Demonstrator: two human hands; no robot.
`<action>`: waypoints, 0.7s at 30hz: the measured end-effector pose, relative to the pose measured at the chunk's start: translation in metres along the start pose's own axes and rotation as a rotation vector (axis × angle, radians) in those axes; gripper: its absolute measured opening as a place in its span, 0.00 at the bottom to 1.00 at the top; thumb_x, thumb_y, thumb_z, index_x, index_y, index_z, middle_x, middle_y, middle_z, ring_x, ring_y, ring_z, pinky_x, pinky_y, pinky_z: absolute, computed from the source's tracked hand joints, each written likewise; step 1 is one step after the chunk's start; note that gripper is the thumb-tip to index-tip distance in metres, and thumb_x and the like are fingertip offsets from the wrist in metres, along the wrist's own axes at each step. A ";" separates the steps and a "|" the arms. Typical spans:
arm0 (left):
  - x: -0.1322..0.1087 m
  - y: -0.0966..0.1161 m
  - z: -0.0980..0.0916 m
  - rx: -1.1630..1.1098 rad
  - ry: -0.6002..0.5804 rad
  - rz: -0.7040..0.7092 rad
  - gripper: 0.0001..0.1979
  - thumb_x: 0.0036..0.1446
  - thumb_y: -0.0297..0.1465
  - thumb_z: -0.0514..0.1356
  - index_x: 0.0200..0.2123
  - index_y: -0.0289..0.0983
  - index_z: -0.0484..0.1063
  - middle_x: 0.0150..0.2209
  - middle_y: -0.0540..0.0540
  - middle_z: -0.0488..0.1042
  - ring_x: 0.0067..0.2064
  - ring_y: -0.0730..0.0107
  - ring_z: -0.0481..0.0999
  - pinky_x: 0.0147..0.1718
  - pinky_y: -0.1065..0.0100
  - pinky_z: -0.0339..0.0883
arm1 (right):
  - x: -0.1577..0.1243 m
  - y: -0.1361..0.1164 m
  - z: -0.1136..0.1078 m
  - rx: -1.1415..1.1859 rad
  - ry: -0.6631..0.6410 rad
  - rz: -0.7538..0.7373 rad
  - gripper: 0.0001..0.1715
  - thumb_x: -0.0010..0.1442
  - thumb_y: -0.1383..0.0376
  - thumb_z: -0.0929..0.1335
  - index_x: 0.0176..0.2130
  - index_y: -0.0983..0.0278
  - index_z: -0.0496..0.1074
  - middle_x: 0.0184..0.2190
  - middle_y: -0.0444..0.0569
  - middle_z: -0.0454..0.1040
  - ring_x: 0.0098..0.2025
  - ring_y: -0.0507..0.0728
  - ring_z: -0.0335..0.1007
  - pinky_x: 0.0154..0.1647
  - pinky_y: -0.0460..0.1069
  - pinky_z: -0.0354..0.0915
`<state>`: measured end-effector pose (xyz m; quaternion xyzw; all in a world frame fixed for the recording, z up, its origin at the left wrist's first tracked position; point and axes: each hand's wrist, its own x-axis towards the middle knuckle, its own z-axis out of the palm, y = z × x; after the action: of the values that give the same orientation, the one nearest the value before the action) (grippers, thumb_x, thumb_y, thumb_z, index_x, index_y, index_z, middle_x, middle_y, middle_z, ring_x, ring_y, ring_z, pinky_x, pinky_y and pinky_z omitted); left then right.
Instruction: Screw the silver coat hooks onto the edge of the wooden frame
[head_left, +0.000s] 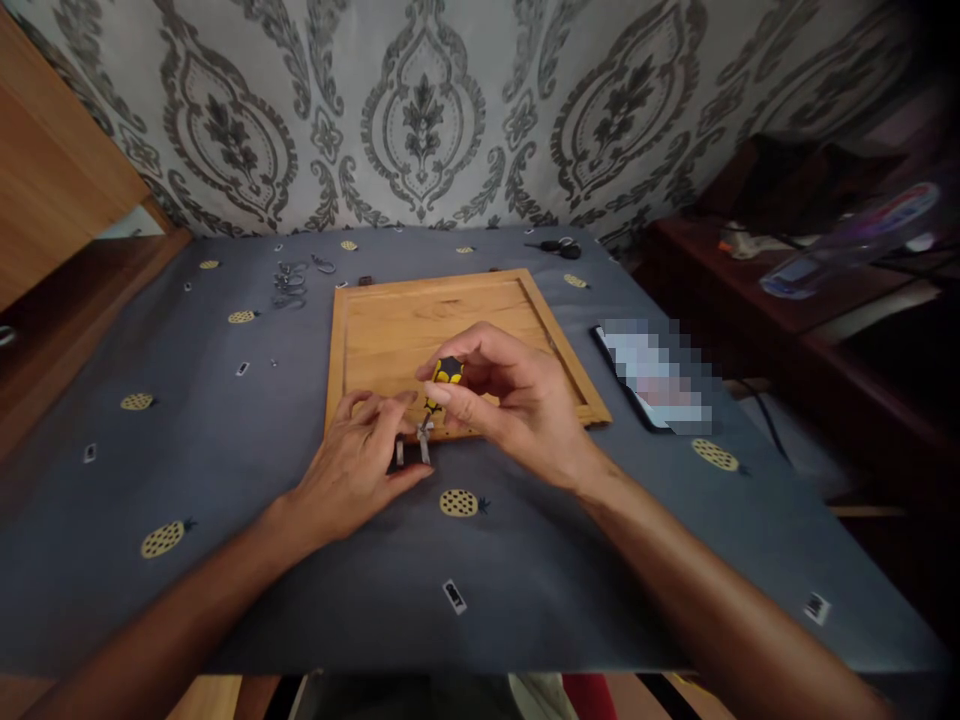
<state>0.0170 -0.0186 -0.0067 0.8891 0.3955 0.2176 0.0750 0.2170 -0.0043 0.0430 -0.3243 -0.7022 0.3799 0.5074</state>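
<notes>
A wooden panel (pixel 442 312) with a raised frame lies flat on the cloth-covered table. My right hand (pixel 517 400) is closed around a stubby yellow-and-black screwdriver (pixel 448 372), its shaft pointing down to a small metal bracket (pixel 424 445) at the panel's near edge. Two metal prongs of the bracket stick out toward me. My left hand (pixel 360 450) steadies the bracket between thumb and curled fingers, the fingers resting over the panel's near left corner. The screwdriver's tip meets the bracket; whether a screw sits there is too small to see.
A phone (pixel 649 375) lies right of the panel. Beyond the panel are a black-handled tool (pixel 559 247) and, farther left, several thin grey loops (pixel 289 284). A wooden cabinet (pixel 67 150) bounds the left; a dark red shelf (pixel 742 310) holds a clear bottle (pixel 847 245) at right.
</notes>
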 end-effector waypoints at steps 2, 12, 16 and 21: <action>0.000 0.000 0.000 -0.005 -0.003 -0.010 0.31 0.53 0.32 0.70 0.55 0.39 0.59 0.42 0.46 0.80 0.48 0.51 0.78 0.55 0.45 0.62 | 0.000 -0.002 -0.003 -0.025 -0.029 -0.002 0.12 0.62 0.60 0.72 0.44 0.64 0.74 0.29 0.41 0.71 0.26 0.48 0.66 0.26 0.43 0.64; 0.000 -0.001 0.000 0.020 -0.006 0.000 0.32 0.54 0.33 0.70 0.56 0.37 0.58 0.47 0.42 0.80 0.49 0.51 0.77 0.56 0.46 0.63 | 0.002 0.003 0.005 -0.021 0.057 -0.029 0.14 0.58 0.57 0.75 0.36 0.63 0.72 0.28 0.40 0.69 0.23 0.46 0.60 0.22 0.43 0.61; 0.000 -0.001 0.000 0.018 -0.001 0.002 0.30 0.53 0.32 0.71 0.55 0.38 0.59 0.45 0.44 0.80 0.49 0.51 0.77 0.55 0.46 0.64 | 0.002 0.000 0.001 -0.034 0.004 -0.035 0.14 0.59 0.58 0.75 0.38 0.64 0.71 0.29 0.41 0.69 0.24 0.47 0.61 0.24 0.43 0.61; 0.000 -0.002 0.001 0.017 0.016 0.007 0.28 0.52 0.32 0.71 0.53 0.39 0.62 0.43 0.45 0.80 0.48 0.51 0.77 0.54 0.46 0.64 | 0.002 0.000 -0.003 0.012 -0.095 -0.032 0.13 0.64 0.65 0.71 0.48 0.65 0.74 0.34 0.44 0.73 0.28 0.47 0.66 0.29 0.44 0.66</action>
<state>0.0162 -0.0178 -0.0083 0.8893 0.3949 0.2216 0.0637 0.2190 -0.0022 0.0449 -0.2916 -0.7282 0.3909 0.4815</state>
